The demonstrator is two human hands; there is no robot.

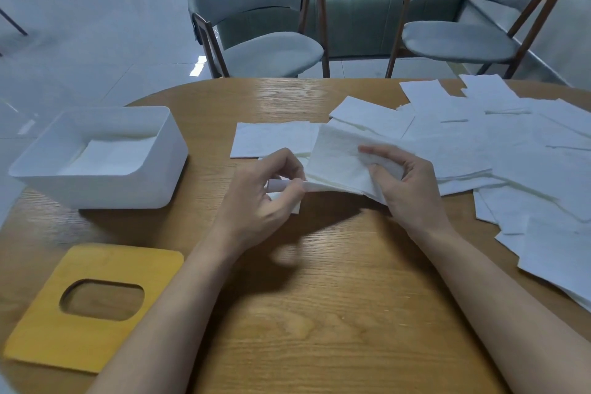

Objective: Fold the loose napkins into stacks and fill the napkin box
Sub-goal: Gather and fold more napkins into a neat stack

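The wooden bench has a rounded far edge. Beyond it stand two grey chairs on a pale tiled floor. My left grip pinches the near corner of a napkin, and my right grip pinches its right side, holding it just above mid-bench. Loose napkins spread to the right, some overhanging the edge. The white box, with napkins inside, sits at left. Its yellow lid lies nearer me. Bare wood lies between my forearms.
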